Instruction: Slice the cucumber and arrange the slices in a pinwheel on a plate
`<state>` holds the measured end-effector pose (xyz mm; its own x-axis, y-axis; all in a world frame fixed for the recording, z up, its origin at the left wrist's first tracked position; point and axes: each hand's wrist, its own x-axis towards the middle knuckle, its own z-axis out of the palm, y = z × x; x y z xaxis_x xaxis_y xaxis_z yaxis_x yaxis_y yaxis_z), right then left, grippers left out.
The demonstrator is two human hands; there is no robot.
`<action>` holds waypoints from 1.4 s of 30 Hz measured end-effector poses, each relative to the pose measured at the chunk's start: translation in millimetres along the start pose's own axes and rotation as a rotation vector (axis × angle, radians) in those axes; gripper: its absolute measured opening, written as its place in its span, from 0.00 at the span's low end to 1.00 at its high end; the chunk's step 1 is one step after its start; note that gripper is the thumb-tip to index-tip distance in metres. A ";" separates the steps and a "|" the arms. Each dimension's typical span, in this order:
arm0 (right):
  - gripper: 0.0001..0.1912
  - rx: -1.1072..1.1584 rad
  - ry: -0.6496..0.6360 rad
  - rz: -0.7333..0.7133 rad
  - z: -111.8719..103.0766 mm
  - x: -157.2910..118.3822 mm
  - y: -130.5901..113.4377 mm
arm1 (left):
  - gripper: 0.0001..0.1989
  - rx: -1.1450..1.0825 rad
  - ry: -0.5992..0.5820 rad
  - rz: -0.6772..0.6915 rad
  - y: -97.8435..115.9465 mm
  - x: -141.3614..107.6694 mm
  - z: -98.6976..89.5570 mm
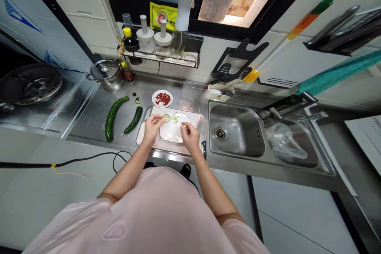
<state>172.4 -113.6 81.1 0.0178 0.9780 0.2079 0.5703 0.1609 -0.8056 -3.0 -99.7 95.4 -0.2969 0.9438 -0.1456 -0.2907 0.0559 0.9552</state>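
My left hand (152, 127) pinches thin cucumber slices (166, 118) over the far left edge of a white square plate (171, 134). Several more pale green slices (176, 118) lie fanned along that plate's far edge. At the plate's right side is my right hand (191, 136), its thumb and fingers closed together; anything between them is too small to make out. Under the plate lies a pale pink cutting board (142, 136). A black knife handle (204, 149) sticks out by the board's right end.
Left of the board lie a long cucumber (113, 118), a shorter cucumber piece (133, 120) and small cut ends (137, 101). Behind the board stands a small plate of chopped red pepper (162, 99). A sink (238, 135) is right, a steel pot (107, 74) back left.
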 end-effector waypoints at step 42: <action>0.09 0.319 -0.198 -0.102 -18.6 46.7 -51.5 | 0.24 -0.470 -0.547 -0.866 18.8 -19.2 20.3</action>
<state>159.1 -78.7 142.6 -0.2020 0.9566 0.2100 0.2766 0.2614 -0.9247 15.8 -110.2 121.3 0.5766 0.6687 -0.4694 -0.5530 0.7423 0.3783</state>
